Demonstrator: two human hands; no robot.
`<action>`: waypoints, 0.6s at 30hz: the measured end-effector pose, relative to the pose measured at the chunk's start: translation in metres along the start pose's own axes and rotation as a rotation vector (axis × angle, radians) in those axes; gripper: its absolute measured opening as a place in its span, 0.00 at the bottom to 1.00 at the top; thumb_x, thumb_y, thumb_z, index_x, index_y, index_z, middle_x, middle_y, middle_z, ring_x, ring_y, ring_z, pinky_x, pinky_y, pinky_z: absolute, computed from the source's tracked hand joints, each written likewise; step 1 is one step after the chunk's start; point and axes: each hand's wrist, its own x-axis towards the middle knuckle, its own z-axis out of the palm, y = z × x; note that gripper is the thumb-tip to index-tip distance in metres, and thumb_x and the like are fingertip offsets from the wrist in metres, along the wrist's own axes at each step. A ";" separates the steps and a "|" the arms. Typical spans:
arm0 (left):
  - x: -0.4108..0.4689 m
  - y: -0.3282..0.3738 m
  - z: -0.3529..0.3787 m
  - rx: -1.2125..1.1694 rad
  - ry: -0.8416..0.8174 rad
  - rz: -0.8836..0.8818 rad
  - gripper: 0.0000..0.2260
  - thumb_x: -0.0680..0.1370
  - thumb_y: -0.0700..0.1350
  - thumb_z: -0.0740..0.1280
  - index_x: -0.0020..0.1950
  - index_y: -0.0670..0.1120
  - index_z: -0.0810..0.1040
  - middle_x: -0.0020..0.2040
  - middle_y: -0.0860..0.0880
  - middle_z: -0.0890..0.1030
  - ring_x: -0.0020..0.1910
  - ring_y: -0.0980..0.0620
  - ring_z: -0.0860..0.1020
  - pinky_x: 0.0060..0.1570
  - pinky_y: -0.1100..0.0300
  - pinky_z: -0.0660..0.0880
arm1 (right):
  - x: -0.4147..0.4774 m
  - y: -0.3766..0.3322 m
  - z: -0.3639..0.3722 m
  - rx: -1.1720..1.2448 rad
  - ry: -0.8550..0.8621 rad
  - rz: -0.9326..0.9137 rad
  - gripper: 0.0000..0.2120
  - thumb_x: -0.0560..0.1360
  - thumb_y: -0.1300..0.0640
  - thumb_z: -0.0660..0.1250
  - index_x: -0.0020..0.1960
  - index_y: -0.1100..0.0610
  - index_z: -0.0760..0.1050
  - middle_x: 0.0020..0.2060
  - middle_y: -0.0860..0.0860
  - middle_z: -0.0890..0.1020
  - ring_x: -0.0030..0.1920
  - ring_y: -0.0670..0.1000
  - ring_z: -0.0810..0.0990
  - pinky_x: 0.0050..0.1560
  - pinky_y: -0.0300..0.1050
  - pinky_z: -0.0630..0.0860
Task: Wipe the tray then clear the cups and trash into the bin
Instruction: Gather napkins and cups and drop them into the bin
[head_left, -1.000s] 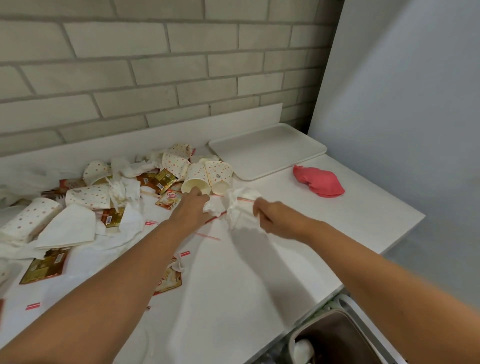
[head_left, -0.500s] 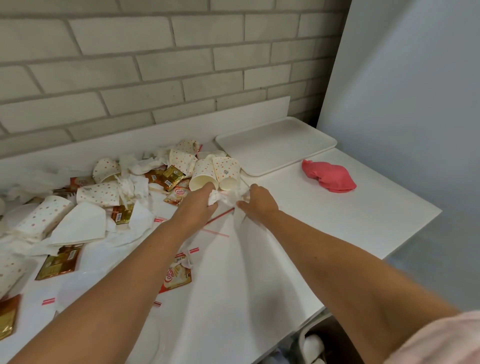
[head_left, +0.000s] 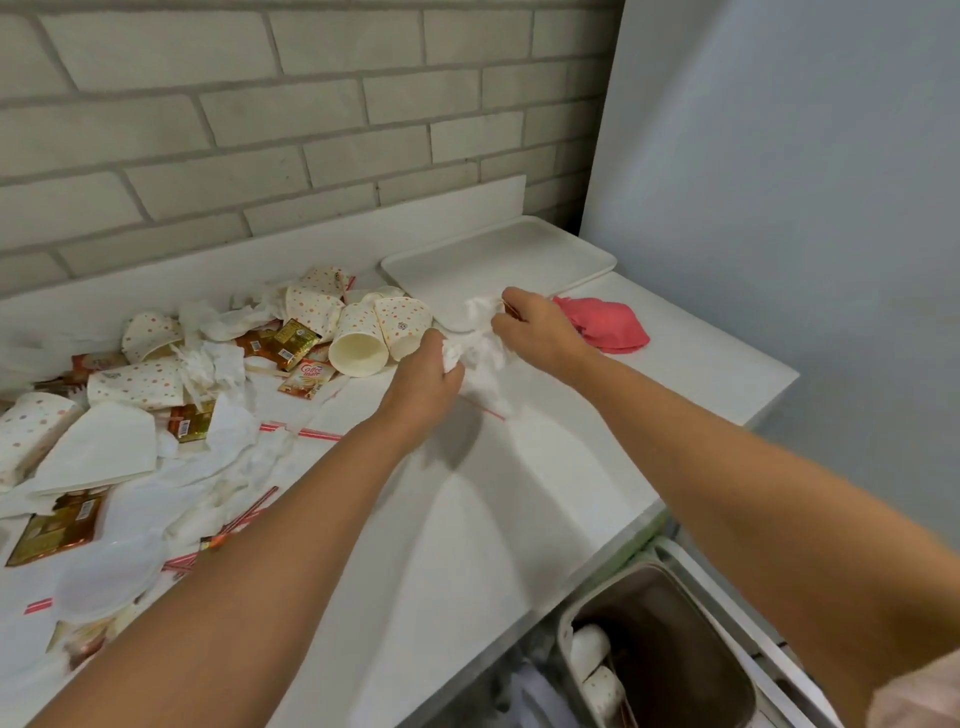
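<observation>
On the white counter (head_left: 467, 519) below the brick wall (head_left: 260, 104), our left hand (head_left: 423, 382) and right hand (head_left: 537, 332) both clutch one crumpled napkin (head_left: 478, 338) just before the tray (head_left: 498, 260), with the spotted cups (head_left: 379, 332) left of it and the bin (head_left: 675, 649) nearer us.

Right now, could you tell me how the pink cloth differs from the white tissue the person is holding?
The pink cloth is pink and lies untouched on the counter; the white tissue is white and gripped between the left hand and right hand. The cloth sits bunched in a mound; the tissue is stretched between the hands. Both are crumpled and lie near the tray.
</observation>
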 end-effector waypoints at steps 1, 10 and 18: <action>-0.002 0.011 0.006 -0.025 -0.019 0.008 0.04 0.80 0.42 0.56 0.51 0.41 0.64 0.38 0.48 0.70 0.39 0.48 0.69 0.29 0.60 0.61 | -0.009 -0.001 -0.014 0.005 -0.024 0.029 0.12 0.76 0.63 0.58 0.35 0.57 0.60 0.30 0.50 0.64 0.32 0.49 0.62 0.30 0.41 0.58; -0.041 0.101 0.079 -0.252 -0.446 -0.072 0.16 0.78 0.48 0.58 0.63 0.43 0.61 0.49 0.46 0.73 0.43 0.48 0.72 0.34 0.59 0.69 | -0.095 0.052 -0.096 0.001 -0.194 0.280 0.07 0.75 0.65 0.59 0.39 0.57 0.66 0.34 0.51 0.67 0.34 0.49 0.65 0.35 0.42 0.63; -0.110 0.091 0.175 -0.355 -0.930 -0.236 0.18 0.74 0.41 0.59 0.63 0.46 0.64 0.37 0.44 0.72 0.34 0.47 0.72 0.31 0.59 0.69 | -0.205 0.150 -0.065 0.110 -0.195 0.608 0.08 0.68 0.56 0.61 0.46 0.56 0.74 0.44 0.54 0.78 0.44 0.52 0.76 0.46 0.48 0.72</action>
